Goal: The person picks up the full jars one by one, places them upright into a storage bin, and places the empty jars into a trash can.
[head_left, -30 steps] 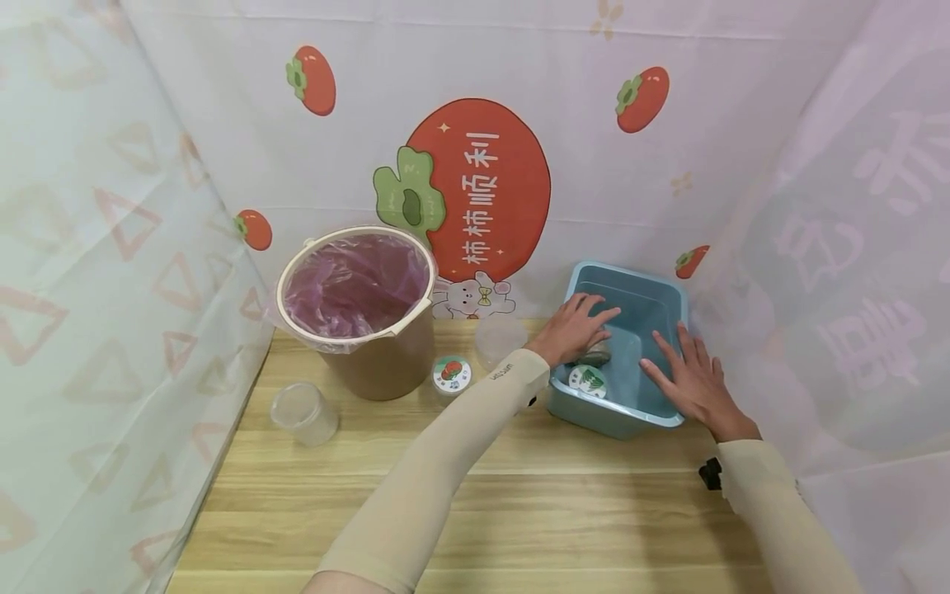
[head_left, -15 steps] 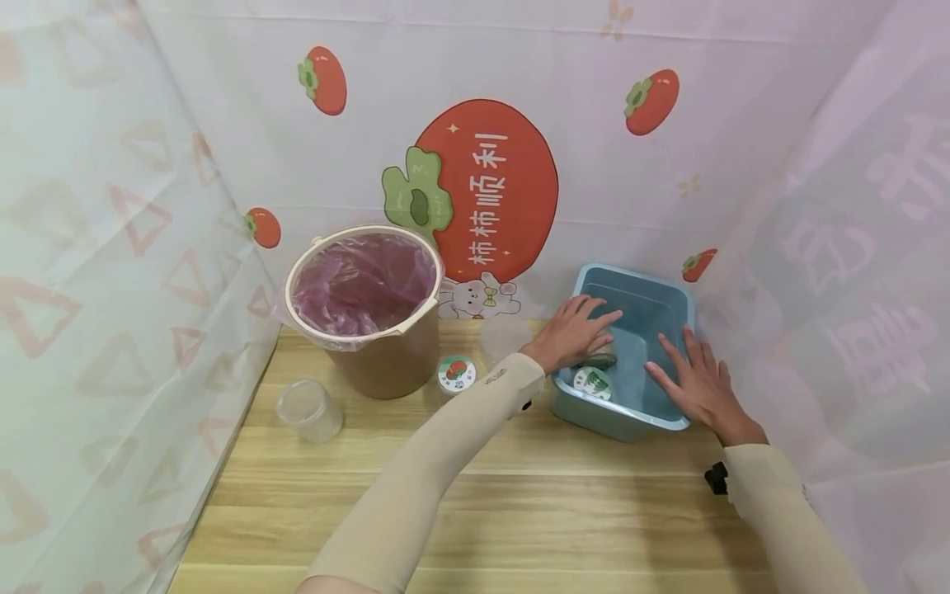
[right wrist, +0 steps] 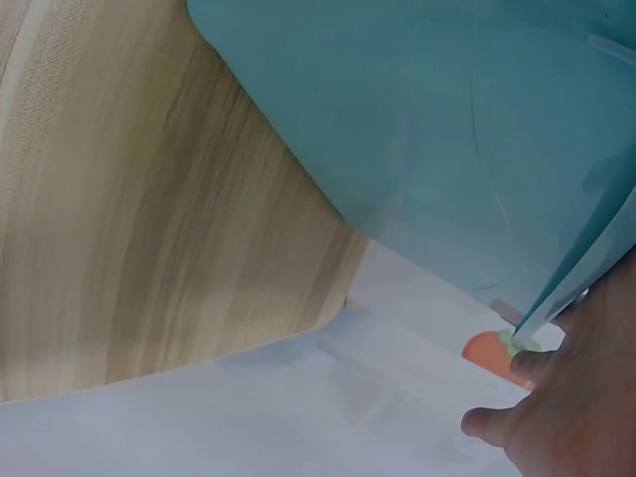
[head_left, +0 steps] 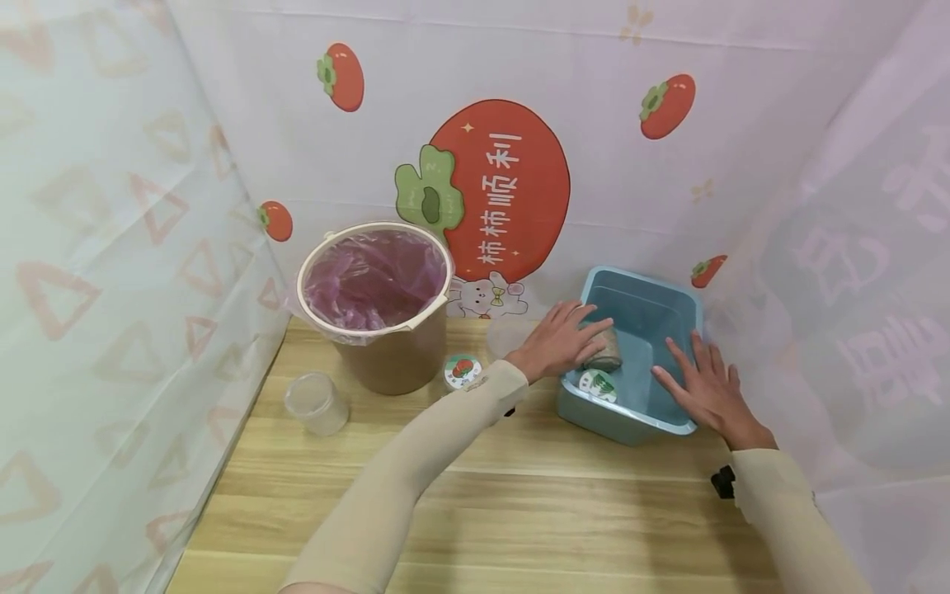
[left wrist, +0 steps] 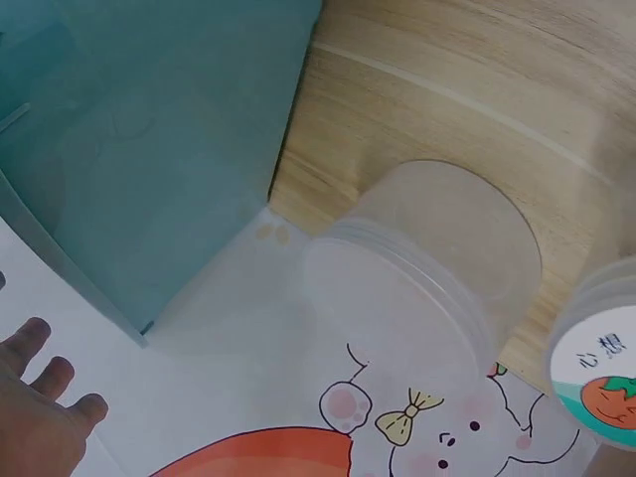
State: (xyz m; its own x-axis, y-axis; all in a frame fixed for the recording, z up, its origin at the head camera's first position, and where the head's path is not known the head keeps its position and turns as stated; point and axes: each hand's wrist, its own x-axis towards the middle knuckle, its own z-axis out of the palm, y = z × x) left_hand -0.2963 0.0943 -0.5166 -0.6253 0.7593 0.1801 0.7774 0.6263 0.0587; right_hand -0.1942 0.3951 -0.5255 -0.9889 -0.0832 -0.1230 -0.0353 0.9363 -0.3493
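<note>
My left hand [head_left: 558,340] hovers over the left rim of a blue plastic basin [head_left: 631,414], fingers spread, nothing in its grasp. My right hand [head_left: 708,394] rests at the basin's right rim with fingers extended, the thumb towards the inside. In the basin lies a jar with grey-green contents [head_left: 607,353], partly hidden by my left fingers. Beside it shows a white lid with a green vegetable picture [head_left: 598,385]. The left wrist view has my left hand [left wrist: 40,422] near the basin's outer wall [left wrist: 159,129]; in the right wrist view, my right hand [right wrist: 576,397] is by the rim.
Left of the basin stand a clear frosted jar [left wrist: 437,238] and a jar with a tomato-picture lid [head_left: 463,371]. A brown bin [head_left: 393,363] with a purple bag liner stands behind them. Another clear jar [head_left: 319,404] is at the table's left. Printed cloth [head_left: 594,198] hangs around the table.
My left hand has drawn back left from over the basin, uncovering more of the grey-green jar. My right hand stays at the rim. The head view has turned slightly left.
</note>
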